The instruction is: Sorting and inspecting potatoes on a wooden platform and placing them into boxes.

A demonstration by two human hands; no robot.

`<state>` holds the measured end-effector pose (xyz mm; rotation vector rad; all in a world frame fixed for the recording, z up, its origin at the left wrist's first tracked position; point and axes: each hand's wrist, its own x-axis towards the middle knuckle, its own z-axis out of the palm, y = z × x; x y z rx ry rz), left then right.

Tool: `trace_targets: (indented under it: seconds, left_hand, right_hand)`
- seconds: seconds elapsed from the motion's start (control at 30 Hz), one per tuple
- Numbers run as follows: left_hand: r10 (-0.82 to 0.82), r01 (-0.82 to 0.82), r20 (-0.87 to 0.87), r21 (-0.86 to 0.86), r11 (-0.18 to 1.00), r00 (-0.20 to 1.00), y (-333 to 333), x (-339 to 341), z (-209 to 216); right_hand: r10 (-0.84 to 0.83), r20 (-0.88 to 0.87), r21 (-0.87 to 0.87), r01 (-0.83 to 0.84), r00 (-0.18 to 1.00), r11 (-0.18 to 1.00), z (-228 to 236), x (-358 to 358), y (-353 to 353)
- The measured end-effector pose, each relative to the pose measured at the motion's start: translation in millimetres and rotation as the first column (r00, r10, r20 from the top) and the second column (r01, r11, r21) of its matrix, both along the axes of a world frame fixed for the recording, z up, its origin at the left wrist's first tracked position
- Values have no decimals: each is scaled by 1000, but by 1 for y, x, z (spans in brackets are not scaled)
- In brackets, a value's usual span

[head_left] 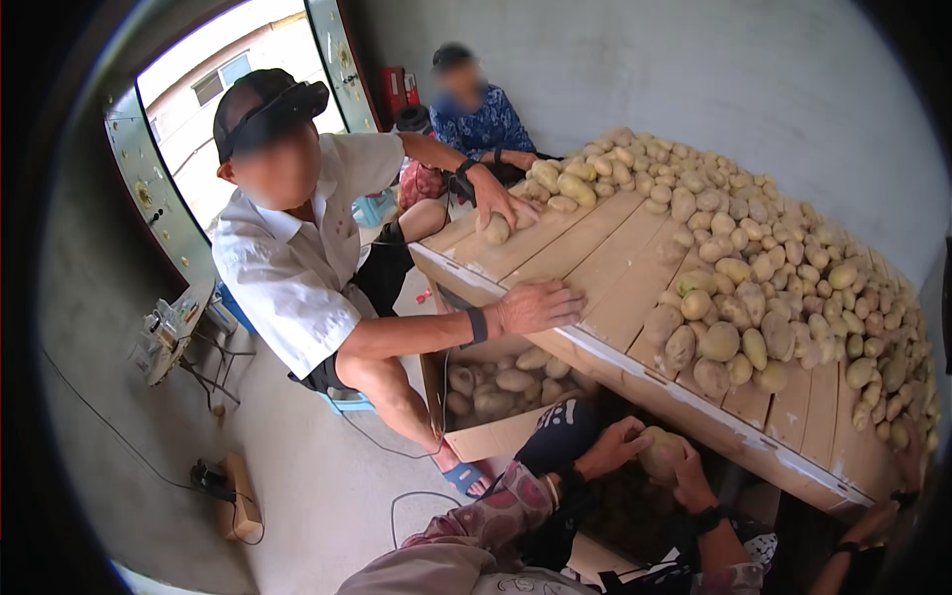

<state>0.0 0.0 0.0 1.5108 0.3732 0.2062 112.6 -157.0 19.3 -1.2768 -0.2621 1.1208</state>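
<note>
Just in front of the table's edge, a large pale potato (656,455) is held between my two hands. My left hand (610,449) has its fingers against the potato's left side. My right hand (691,478) grips it from the right. Below them, more potatoes (635,504) lie in shadow, hard to make out. A big heap of potatoes (754,268) covers the far and right parts of the wooden table (620,248), reaching close to its front edge.
On my left sits a person in a white shirt (288,263), one hand on a potato (496,230). Beneath the table's edge stands a cardboard box (496,436) of potatoes. A person in blue (481,114) sits farther back. Another person's hand (909,461) reaches in at right. Cables cross the floor.
</note>
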Motion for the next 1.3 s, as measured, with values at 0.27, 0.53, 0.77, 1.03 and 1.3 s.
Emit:
trace_targets:
  seconds: [0.27,0.53,0.77,1.03,1.3]
  left_hand:
    - [28,-20,41,-187,982,999,-8,-3,-11]
    - [11,-1,45,-217,976,999,-15,-5,-5]
    - [41,-45,-19,-213,976,999,-11,4,4]
    - [-101,70,-76,-332,941,992,-21,13,12]
    - [-315,274,-8,-474,837,949,-40,6,16]
  right_hand:
    - [8,179,-51,2,984,999,4,-9,5]
    - [7,348,-26,2,937,1000,-8,-7,-6]
    - [124,520,-175,-36,845,984,8,10,-15]
    - [96,657,-86,-51,748,995,41,26,-39]
    - [97,737,-63,-76,669,995,47,21,-61]
